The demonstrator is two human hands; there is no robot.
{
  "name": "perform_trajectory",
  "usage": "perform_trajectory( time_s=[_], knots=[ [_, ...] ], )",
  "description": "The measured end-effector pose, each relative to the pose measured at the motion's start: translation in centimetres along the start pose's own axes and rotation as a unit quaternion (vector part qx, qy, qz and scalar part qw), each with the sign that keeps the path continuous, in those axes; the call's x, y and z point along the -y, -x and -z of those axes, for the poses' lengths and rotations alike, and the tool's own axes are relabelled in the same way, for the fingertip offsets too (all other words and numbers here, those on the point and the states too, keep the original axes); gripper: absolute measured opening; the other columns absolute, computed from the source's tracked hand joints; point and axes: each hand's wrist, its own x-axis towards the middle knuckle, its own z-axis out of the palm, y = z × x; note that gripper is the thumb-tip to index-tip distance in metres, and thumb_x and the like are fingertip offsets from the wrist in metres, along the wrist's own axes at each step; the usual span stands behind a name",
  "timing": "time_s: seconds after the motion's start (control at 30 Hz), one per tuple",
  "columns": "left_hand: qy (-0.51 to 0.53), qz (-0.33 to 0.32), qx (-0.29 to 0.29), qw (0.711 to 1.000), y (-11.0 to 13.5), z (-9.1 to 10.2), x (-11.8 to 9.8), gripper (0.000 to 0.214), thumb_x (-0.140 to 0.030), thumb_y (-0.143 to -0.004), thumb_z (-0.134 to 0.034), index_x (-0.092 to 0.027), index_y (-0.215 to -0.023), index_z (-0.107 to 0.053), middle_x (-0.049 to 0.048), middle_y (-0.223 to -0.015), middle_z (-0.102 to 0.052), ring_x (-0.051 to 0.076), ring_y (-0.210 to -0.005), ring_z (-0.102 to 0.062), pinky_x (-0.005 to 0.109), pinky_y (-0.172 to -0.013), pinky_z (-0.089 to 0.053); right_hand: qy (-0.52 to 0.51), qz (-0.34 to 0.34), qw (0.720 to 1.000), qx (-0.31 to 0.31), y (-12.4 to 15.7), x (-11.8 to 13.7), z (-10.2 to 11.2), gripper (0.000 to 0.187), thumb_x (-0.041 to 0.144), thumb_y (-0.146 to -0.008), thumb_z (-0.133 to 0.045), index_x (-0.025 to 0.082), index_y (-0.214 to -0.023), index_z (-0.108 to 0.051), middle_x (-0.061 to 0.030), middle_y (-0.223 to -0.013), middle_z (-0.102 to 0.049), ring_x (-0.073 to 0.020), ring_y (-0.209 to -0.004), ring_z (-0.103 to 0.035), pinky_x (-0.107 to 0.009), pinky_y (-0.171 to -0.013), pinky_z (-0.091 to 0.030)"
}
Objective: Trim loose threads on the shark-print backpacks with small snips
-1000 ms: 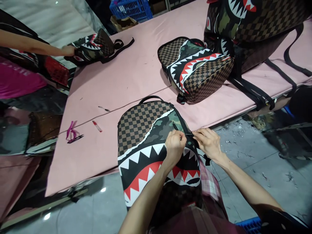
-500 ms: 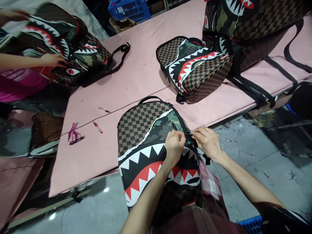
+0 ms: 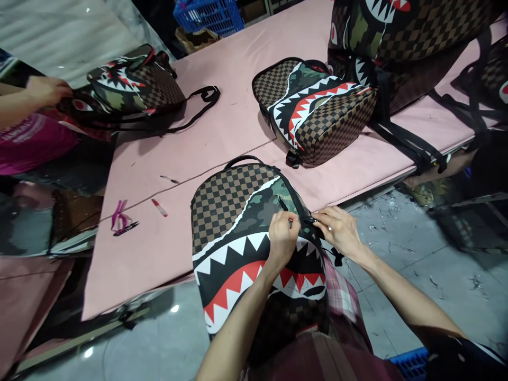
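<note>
Checkered backpack (image 3: 224, 209) with a toothy shark-mouth print sits directly under the fingers, over the person's lap. The left hand (image 3: 283, 237) has its fingers curled closed against the camouflage panel; what they grip is hidden. Just right of them, the right hand (image 3: 336, 228) pinches the bag's dark side edge. Beyond the fingers, a second backpack (image 3: 283, 87) lies on the pink worktop (image 3: 222, 106); a red pen (image 3: 159, 207) lies left of them.

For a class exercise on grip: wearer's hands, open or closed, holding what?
Left hand: closed at the front of the nearest bag; its hold is hidden.
Right hand: pinched shut at that bag's edge; item too small to tell.
</note>
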Motion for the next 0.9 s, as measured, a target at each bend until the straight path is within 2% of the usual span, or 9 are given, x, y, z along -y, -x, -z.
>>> perform_trajectory(
  time_s=[0.33,0.43,0.5,0.57,0.63,0.7,0.8,0.87,0.9],
  knots=[
    [-0.007,-0.015,-0.012,1.000,0.1,-0.5,-0.2,0.016,-0.014,-0.080,-0.048,-0.019,-0.067,-0.055,0.0021,-0.069,-0.057,0.016,-0.069,-0.050,0.028,-0.067,-0.040,0.059,0.036,0.998,0.015,-0.8,0.6,0.5,0.020,0.023,-0.088,-0.049,0.021,-0.095,-0.068,-0.0052,-0.086,-0.066,-0.0182,-0.081,-0.055,-0.030,-0.069,-0.038],
    [-0.003,-0.011,-0.017,1.000,0.3,-0.3,-0.9,0.016,-0.013,-0.080,-0.047,-0.018,-0.068,-0.054,0.0030,-0.070,-0.057,0.017,-0.071,-0.051,0.028,-0.068,-0.041,-0.009,0.008,0.999,0.030,-0.9,0.4,0.6,0.020,0.023,-0.087,-0.050,0.021,-0.091,-0.069,-0.0056,-0.086,-0.067,-0.0180,-0.081,-0.056,-0.030,-0.070,-0.040],
    [0.004,-0.015,-0.009,1.000,1.2,0.4,-1.8,0.017,-0.013,-0.081,-0.046,-0.018,-0.068,-0.055,0.0038,-0.072,-0.059,0.017,-0.072,-0.052,0.029,-0.069,-0.041,-0.114,-0.059,0.992,0.007,-0.8,-0.7,0.4,0.017,0.025,-0.085,-0.053,0.021,-0.090,-0.068,-0.0048,-0.088,-0.067,-0.0173,-0.083,-0.058,-0.029,-0.073,-0.042],
    [0.040,-0.061,0.078,0.994,2.7,1.4,-2.7,0.023,-0.016,-0.084,-0.044,-0.019,-0.064,-0.055,0.0024,-0.068,-0.059,0.016,-0.068,-0.053,0.028,-0.068,-0.042,-0.233,-0.171,0.955,-0.059,-0.5,-2.5,0.1,0.017,0.029,-0.080,-0.058,0.019,-0.091,-0.067,-0.0045,-0.090,-0.067,-0.0174,-0.083,-0.059,-0.030,-0.076,-0.044],
    [0.103,-0.139,0.208,0.963,3.9,2.4,-3.2,0.034,-0.020,-0.089,-0.039,-0.020,-0.058,-0.055,0.0005,-0.063,-0.060,0.013,-0.065,-0.056,0.026,-0.069,-0.043,-0.326,-0.274,0.895,-0.131,-0.1,-4.3,-0.3,0.025,0.035,-0.073,-0.063,0.017,-0.091,-0.065,-0.0052,-0.089,-0.067,-0.0179,-0.081,-0.060,-0.031,-0.075,-0.045],
    [0.127,-0.172,0.240,0.947,4.4,3.0,-3.3,0.035,-0.022,-0.091,-0.036,-0.021,-0.066,-0.060,0.0017,-0.071,-0.064,0.015,-0.081,-0.060,0.027,-0.079,-0.044,-0.381,-0.324,0.851,-0.158,0.4,-5.4,-0.6,0.035,0.039,-0.066,-0.068,0.015,-0.091,-0.064,-0.0052,-0.088,-0.066,-0.0174,-0.078,-0.059,-0.031,-0.073,-0.046],
    [0.041,-0.132,0.194,0.971,3.9,3.3,-3.3,0.020,-0.023,-0.087,-0.046,-0.016,-0.096,-0.062,0.0111,-0.106,-0.063,0.026,-0.116,-0.048,0.043,-0.099,-0.034,-0.416,-0.343,0.831,-0.137,0.8,-5.1,-1.2,0.043,0.045,-0.061,-0.070,0.014,-0.090,-0.063,-0.0044,-0.083,-0.064,-0.0157,-0.074,-0.057,-0.029,-0.068,-0.045],
    [0.032,-0.179,0.321,0.930,3.8,3.7,-3.5,0.023,-0.025,-0.084,-0.052,-0.016,-0.102,-0.062,0.0123,-0.109,-0.063,0.027,-0.114,-0.050,0.045,-0.100,-0.034,-0.425,-0.346,0.830,-0.108,0.6,-3.8,-1.8,0.043,0.048,-0.061,-0.069,0.013,-0.086,-0.063,-0.0042,-0.079,-0.064,-0.0151,-0.070,-0.056,-0.028,-0.065,-0.044],
    [0.059,-0.225,0.410,0.882,4.1,4.1,-3.6,0.022,-0.027,-0.083,-0.054,-0.018,-0.101,-0.064,0.0094,-0.105,-0.065,0.025,-0.108,-0.055,0.040,-0.097,-0.038,-0.426,-0.344,0.832,-0.092,0.4,-3.0,-2.3,0.042,0.048,-0.061,-0.069,0.013,-0.084,-0.064,-0.0041,-0.077,-0.063,-0.0149,-0.069,-0.055,-0.027,-0.064,-0.044]
  ],
)
